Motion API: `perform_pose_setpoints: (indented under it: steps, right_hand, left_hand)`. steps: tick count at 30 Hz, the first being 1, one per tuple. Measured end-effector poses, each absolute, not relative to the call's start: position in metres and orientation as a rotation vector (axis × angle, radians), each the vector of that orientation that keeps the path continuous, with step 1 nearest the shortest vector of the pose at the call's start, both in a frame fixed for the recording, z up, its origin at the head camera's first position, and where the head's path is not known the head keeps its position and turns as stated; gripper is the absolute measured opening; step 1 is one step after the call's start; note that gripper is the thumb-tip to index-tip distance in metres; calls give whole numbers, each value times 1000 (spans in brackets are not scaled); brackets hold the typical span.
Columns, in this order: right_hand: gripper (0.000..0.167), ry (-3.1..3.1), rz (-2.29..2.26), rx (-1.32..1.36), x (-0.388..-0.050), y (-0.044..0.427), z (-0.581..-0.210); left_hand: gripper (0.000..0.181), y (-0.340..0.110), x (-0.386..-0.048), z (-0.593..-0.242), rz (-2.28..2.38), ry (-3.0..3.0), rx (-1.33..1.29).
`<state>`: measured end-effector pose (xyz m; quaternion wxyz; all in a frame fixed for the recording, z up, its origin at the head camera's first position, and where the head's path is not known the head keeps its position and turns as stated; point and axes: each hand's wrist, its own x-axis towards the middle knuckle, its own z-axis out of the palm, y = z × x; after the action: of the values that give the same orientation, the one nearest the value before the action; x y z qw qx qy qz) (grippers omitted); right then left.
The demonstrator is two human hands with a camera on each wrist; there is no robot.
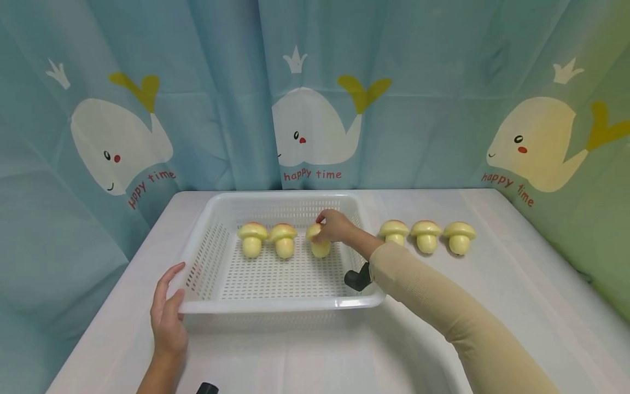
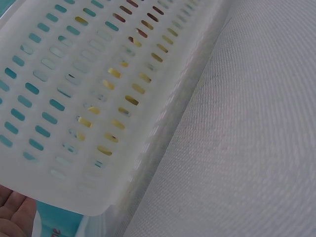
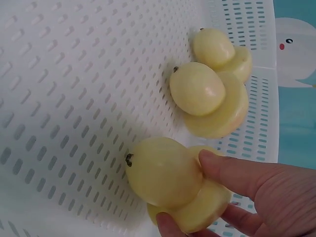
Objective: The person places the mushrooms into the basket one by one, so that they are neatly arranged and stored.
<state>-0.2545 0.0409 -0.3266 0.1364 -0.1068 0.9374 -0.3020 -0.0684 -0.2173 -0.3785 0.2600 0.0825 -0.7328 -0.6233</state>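
A white perforated basket (image 1: 275, 305) holds three yellow mushroom-shaped pieces in a row. My right hand (image 1: 337, 227) pinches the rightmost one (image 1: 321, 250) near its cap; in the right wrist view, thumb and fingers of the hand (image 3: 266, 197) lie around that mushroom (image 3: 165, 173). Two others, one mushroom (image 1: 284, 247) and another (image 1: 252, 246), lie to its left. At the basket's left edge, my left hand (image 1: 169, 323) has its fingers extended against the rim. In the left wrist view, part of that hand (image 2: 16, 215) shows beside the basket's corner (image 2: 94, 200).
Outside the basket on the right, three more mushrooms stand in a row on the white table (image 1: 512, 306): one (image 1: 395, 230), a second (image 1: 426, 238) and a third (image 1: 460, 239). Behind the table hangs a blue curtain (image 1: 221, 109) with whale prints.
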Motion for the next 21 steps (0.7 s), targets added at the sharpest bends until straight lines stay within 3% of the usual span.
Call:
perform_pose_setpoints:
  steps: [14,21]
  right_hand:
    - [62,2645,-818,-283,-256,45,-326]
    - [59,2734,-860,-335,-256,50,-312]
  left_hand:
    - [45,-219,-67,-380,-1672,-2019,246]
    - [45,-218,-68,-379,-1674,-2002,226]
